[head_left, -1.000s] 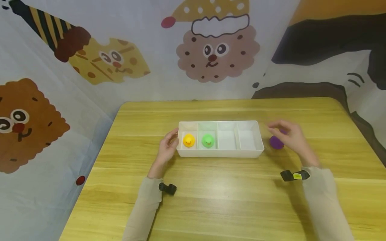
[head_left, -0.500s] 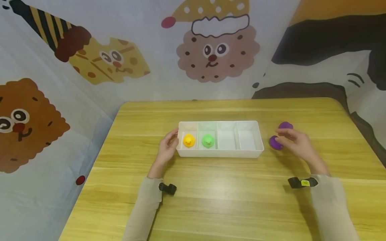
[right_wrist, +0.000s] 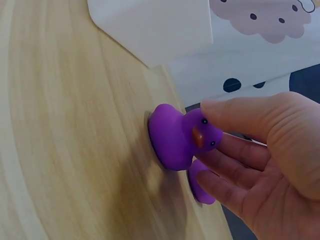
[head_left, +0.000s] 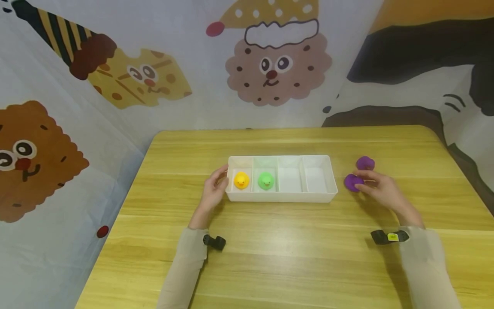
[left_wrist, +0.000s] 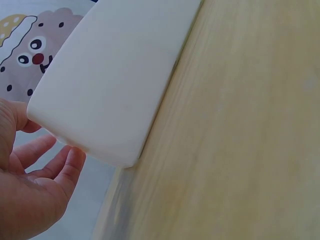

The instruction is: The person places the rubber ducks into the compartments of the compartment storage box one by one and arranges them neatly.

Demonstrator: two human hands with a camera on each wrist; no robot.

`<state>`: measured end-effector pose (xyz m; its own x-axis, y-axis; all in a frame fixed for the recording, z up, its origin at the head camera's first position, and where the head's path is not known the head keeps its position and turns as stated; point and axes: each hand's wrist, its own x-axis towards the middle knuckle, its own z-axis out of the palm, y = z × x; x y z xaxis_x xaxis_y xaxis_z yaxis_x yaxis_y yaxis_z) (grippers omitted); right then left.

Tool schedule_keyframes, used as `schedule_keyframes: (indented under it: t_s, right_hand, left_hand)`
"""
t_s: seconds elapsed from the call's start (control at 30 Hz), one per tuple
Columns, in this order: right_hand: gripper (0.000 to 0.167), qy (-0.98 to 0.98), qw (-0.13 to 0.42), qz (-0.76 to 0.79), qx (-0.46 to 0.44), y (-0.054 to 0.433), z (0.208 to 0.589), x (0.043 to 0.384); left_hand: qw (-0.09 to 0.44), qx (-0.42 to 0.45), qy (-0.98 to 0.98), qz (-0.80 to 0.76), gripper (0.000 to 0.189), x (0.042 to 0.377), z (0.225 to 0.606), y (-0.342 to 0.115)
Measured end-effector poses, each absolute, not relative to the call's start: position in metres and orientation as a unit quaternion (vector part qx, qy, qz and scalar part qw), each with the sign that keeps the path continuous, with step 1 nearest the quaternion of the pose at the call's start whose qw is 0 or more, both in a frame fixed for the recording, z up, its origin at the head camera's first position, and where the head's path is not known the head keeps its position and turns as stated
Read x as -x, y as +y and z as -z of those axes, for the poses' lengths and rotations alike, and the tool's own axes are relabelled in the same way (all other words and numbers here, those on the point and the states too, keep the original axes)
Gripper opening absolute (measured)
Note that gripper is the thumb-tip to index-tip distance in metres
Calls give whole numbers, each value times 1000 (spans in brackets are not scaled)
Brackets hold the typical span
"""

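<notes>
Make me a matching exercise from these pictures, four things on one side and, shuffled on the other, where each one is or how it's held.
1. Yellow toy duck
2. Pale green toy duck
3. Nearer purple toy duck
4. Left hand

A. Inside the white four-compartment plastic tray, second from left
B. Touching the tray's left end
C. Inside the tray, far left
D. Pinched by the right hand

Pairs: 1-C, 2-A, 3-D, 4-B

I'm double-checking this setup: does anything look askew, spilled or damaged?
Nothing stands out. The white tray rests on the table, the yellow duck and green duck upright in separate compartments. The right hand touches the nearer purple duck; the farther purple duck sits beyond. No spill or damage shows.
</notes>
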<state>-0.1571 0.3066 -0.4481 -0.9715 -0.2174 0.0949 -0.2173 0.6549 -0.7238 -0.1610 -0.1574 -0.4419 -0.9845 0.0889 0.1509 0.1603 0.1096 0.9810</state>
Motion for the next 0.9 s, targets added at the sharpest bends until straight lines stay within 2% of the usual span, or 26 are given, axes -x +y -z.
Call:
schedule_keyframes:
  t_s: [0.3, 0.53, 0.9]
  right_hand:
    - [37, 906, -2, 402, 131, 308, 451, 162]
    - [36, 908, -7, 396, 134, 308, 453, 162]
    - [35, 913, 1, 390, 117, 310, 452, 161]
  left_hand:
    - [30, 84, -744, 662, 41, 162, 444, -158]
    - [45, 90, -745, 659, 41, 175, 473, -164]
    - [29, 90, -749, 656, 40, 163, 446, -160]
